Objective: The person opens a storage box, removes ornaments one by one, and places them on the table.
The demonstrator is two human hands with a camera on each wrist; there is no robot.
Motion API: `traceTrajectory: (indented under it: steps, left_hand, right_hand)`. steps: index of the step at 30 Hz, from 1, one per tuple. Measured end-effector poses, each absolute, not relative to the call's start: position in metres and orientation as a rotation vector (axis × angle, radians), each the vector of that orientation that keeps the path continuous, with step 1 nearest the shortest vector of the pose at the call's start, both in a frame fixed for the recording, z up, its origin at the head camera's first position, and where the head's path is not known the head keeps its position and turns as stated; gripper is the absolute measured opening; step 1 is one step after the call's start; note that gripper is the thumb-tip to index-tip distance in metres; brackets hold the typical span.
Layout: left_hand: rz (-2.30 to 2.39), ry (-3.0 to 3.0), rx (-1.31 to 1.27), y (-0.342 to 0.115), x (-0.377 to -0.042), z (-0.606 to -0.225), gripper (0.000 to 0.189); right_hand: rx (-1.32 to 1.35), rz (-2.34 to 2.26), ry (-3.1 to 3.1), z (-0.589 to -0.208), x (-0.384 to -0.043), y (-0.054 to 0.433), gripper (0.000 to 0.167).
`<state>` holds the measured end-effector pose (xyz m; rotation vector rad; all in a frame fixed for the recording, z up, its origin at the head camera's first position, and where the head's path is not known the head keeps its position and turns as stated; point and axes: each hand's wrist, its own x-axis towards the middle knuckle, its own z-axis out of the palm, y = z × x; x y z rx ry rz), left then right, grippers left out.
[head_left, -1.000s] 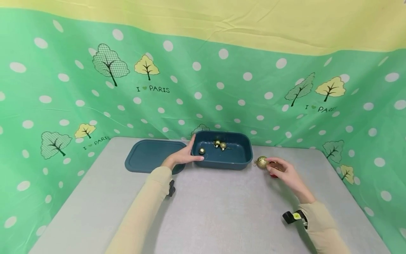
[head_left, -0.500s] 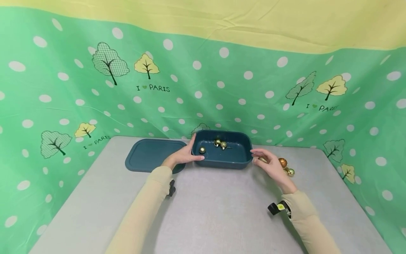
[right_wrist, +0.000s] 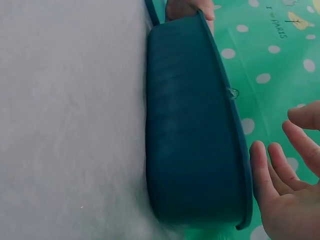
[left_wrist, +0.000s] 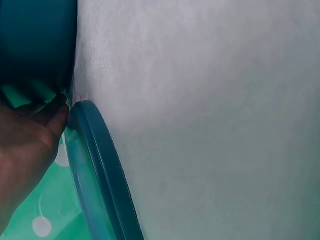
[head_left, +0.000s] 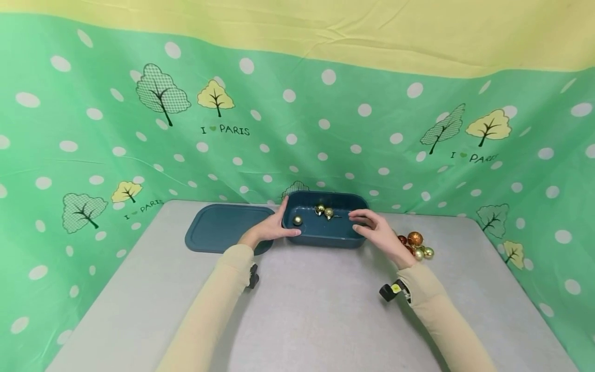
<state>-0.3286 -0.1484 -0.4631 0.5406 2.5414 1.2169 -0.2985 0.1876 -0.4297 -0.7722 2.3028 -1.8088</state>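
My left hand braces the left end of a dark blue rectangular box, thumb on the front rim and fingers around the side. Inside the box lie gold Christmas ball ornaments: one near the left end, and two farther back. Over the box's right end reaches my right hand, fingers spread in a loose curve. In the right wrist view, background shows between its thumb and fingertips, with no ornament seen there. The right hand hides that part of the box floor.
A flat blue lid lies left of the box, one edge close to my left hand. To the right, several ornaments in orange, red and gold sit in a cluster behind my right wrist. A green dotted curtain hangs behind the table.
My right hand has moved left from the ornament cluster to over the box's right end. The gold glitter ornament it pinched is now out of sight. My left hand stays in place.
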Motion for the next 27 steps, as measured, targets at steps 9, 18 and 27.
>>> traceTrajectory:
  steps: [9,18,27]
  left_hand:
    - [1.223,2.534,0.537,-0.147,-0.328,-0.462,0.114]
    - [1.232,2.533,0.524,-0.148,-0.328,-0.462,0.113]
    - [1.244,2.513,0.522,-0.149,-0.328,-0.464,0.115]
  right_hand:
    - [-0.738,-1.76,2.344,-0.433,-0.312,0.178,0.036]
    - [-0.751,-1.702,2.372,-0.432,-0.322,0.166,0.034]
    - [-0.727,-1.696,2.338,-0.438,-0.341,0.15,0.034]
